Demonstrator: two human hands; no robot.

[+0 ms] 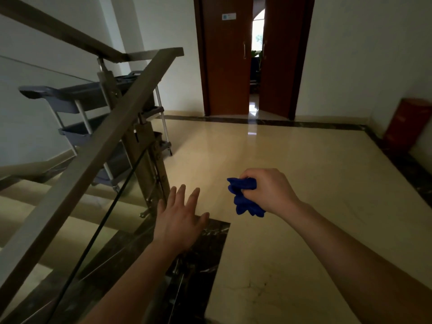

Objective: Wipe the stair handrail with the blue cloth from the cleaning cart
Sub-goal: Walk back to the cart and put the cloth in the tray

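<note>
Blue cloth (244, 197) bunched in right hand (268, 190) grip; left hand (180, 218) open, empty, near handrail (98, 150).

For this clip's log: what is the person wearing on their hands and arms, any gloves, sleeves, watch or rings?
Nothing visible. The left hand and right hand are ungloved, with no rings or watch showing. The left forearm and right forearm are bare to the frame edge; no sleeve enters view.

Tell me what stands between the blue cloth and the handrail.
No fixed object does. The right hand grips the blue cloth to the right of the handrail; only the open left hand hovers between them in this view, lower than the rail.
</note>
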